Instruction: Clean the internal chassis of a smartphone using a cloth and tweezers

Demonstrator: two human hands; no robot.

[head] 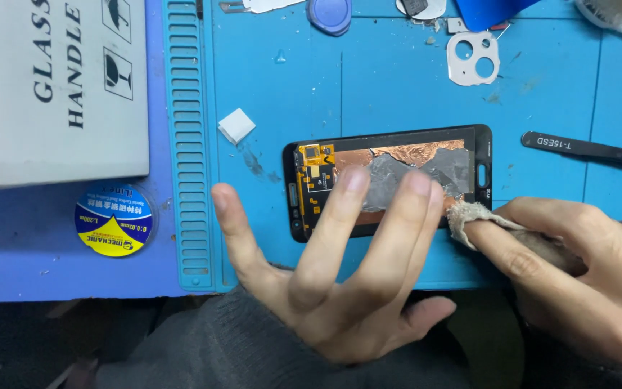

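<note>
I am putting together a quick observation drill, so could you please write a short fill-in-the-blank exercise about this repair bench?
1. The left hand presses two fingers on the phone screen assembly, which lies on a ____ work mat.
2. The right hand has a ____ wrapped over its fingertip.
3. The black ____ lie right of the assembly.

Missing words: blue; cloth; tweezers
</note>
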